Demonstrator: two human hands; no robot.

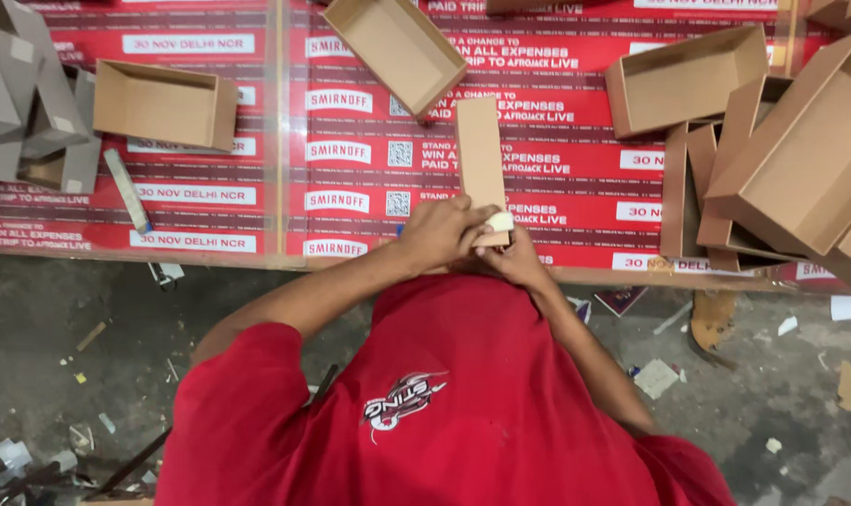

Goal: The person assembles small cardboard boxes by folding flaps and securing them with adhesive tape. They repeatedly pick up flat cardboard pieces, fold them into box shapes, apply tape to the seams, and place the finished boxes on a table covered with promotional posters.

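Brown cardboard, a narrow flat strip (480,159), is being held at its near end by both hands, its length running away from the person across the red printed table covering (350,178). The left hand (440,234) is curling over the strip's near end from the left, its fingers bent tight, pressing down on the cardboard. The right hand (510,255) is sitting just below and to the right of it, closed around a small pale roll of tape (499,222) that is lying against the strip's near corner. The two hands are touching each other at the table's near edge.

Beyond the strip's far end an open cardboard tray (395,49) is lying at an angle, its corner close to the strip. To the left, well apart, another open cardboard box (163,103) is standing on the covering, with a thin pale stick (127,190) lying near it and a heap of folded grey card (27,103) at the far left. To the right, stacked open trays (791,159) are leaning on one another. The person's red shirt (444,403) is filling the foreground, and paper scraps (657,378) are littering the grey floor (60,319).
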